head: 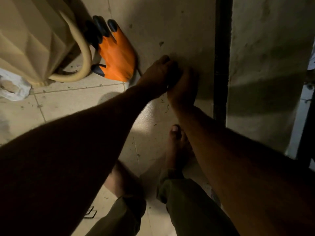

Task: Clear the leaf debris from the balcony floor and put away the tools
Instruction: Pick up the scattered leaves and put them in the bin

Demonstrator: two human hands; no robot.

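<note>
The left grip and right grip are meeting low against the pale wall, the left one lying over the fingers of the right with its own fingers curling. In this dim light I cannot tell whether either is grasping anything or simply pressing on the other. An orange glove with black fingertips is lying just left of them at the foot of the wall, touching a beige hose that is looping round a large beige tank. Small dark bits of leaf debris are lying scattered over the tiled floor, some near the wrists and some by the tank. A crumpled white bag is sitting at the left edge. Bare feet in olive trousers are standing below the arms.
</note>
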